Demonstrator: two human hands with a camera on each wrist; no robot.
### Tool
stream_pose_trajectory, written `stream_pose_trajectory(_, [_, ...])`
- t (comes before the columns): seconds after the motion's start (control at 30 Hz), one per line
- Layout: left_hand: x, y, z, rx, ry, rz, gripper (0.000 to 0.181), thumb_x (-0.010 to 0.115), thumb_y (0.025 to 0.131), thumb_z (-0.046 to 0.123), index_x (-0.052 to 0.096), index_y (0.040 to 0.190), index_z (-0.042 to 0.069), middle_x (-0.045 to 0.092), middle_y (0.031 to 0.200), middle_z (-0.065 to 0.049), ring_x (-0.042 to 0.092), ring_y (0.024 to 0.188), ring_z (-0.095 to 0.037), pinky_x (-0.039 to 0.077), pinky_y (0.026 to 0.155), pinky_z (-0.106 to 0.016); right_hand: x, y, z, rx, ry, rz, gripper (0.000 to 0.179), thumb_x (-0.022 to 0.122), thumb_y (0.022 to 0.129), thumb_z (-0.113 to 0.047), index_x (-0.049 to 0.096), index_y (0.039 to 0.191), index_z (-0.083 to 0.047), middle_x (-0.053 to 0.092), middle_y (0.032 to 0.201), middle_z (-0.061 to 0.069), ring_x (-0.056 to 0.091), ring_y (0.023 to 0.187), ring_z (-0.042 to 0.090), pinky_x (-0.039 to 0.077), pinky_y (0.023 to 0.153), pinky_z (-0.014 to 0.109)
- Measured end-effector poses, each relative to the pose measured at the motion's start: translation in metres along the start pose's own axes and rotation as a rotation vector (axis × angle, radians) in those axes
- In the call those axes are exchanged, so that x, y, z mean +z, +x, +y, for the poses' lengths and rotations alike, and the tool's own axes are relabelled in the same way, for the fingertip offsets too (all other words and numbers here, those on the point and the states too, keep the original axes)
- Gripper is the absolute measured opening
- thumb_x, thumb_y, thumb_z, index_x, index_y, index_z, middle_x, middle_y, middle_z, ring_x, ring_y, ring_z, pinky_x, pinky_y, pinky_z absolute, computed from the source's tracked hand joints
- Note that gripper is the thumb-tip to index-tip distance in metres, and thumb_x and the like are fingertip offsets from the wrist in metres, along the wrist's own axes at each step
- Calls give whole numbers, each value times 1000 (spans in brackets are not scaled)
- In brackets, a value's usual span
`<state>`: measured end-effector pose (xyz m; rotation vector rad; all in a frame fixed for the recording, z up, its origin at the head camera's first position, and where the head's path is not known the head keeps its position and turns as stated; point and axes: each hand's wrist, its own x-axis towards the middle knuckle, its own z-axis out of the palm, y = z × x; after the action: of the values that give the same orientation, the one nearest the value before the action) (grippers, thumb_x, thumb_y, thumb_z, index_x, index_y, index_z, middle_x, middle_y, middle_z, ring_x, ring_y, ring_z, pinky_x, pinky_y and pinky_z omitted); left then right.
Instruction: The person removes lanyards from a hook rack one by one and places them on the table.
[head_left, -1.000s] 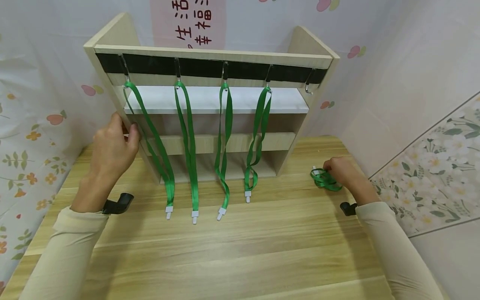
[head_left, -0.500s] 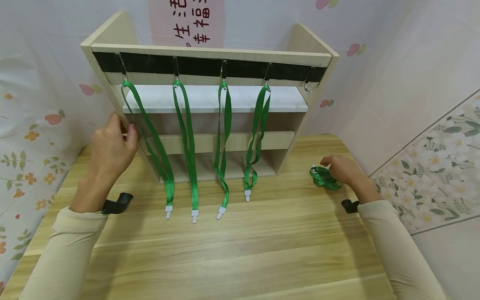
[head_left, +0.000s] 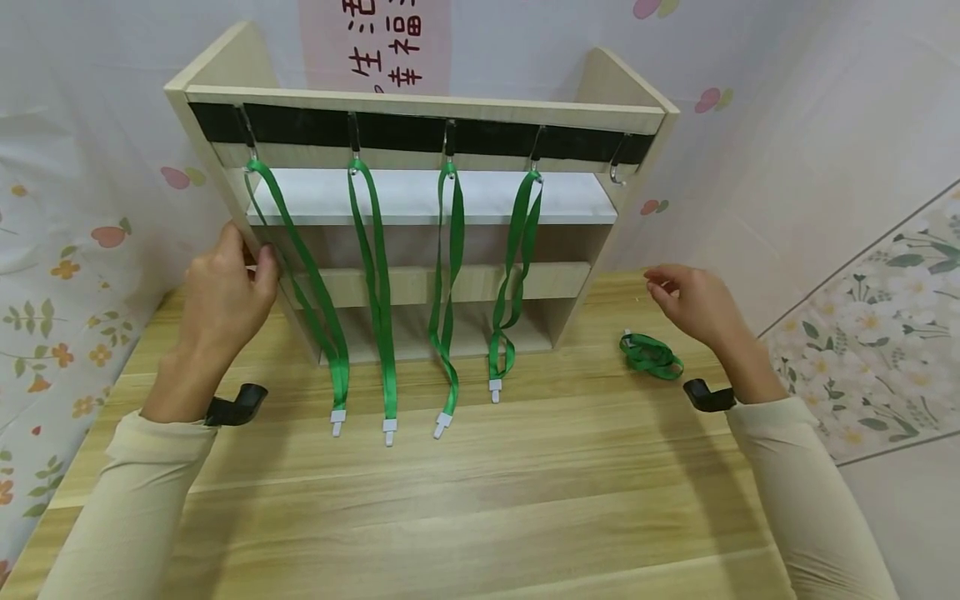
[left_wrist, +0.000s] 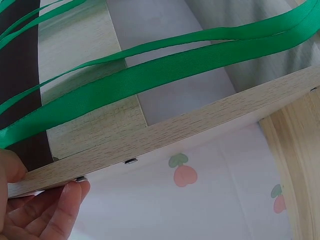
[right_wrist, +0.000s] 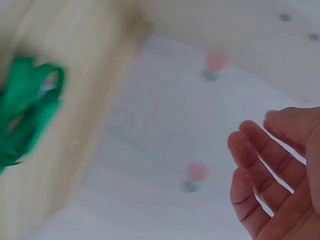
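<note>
My left hand [head_left: 228,287] grips the left side panel [left_wrist: 165,125] of a pale wooden rack, thumb on the front and fingers behind. Raised over the right part of the table, my right hand [head_left: 697,304] holds nothing, its fingers loosely bent in the right wrist view. Below it lies a coiled green lanyard [head_left: 651,357], apart from the hand. Several green lanyards [head_left: 382,308] with white clips hang from hooks along the rack's black strip [head_left: 405,135]. The rightmost hook [head_left: 617,171] carries no lanyard.
The rack's white shelf [head_left: 570,200] sits behind the hanging lanyards. A wood-grain table [head_left: 480,500] extends in front. Patterned cloth [head_left: 60,208] covers the wall at the back and left, and a floral panel [head_left: 885,333] borders the right side.
My right hand has let go of the coiled lanyard and risen away from it, leaving it on the table. My left hand keeps its grip on the rack.
</note>
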<state>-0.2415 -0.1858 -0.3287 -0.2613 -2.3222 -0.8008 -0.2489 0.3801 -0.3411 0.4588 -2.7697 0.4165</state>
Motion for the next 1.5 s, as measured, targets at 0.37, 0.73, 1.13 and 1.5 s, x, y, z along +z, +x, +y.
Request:
stream_pose_trajectory(0.37, [1,0,-2,9,4,17,23,51,97,10,52,94,-12,65,88,-35,65,80,-53,49,65,-60,-26,21,-71,-166,72,296,20,64,93,-8,71,110,1,74,94,14,69,78,26,37,67,4])
stream_pose_trajectory(0.73, [1,0,0,15,-7,21,22,50,97,10,51,92,-12,65,88,-36,65,81,-54,49,66,-61,-31,45,-133,-278,111,377,21,68,91,-10,71,107,2,74,87,13,66,71,21,45,63,16])
stream_pose_trajectory(1.13, [0,-1,-1,40,32,24,21,51,96,9,51,92,-11,61,74,-30,60,58,-48,41,48,-46,-19,71,-178,-236,162,399,34,74,89,-29,70,101,2,74,82,13,72,67,24,55,61,39])
stream_pose_trajectory(1.5, [0,-1,-1,59,47,31,20,51,97,9,49,88,-9,53,63,-23,54,49,-40,33,45,-36,-9,82,-198,-220,-32,563,38,68,92,-36,68,82,0,68,61,10,61,50,26,35,45,34])
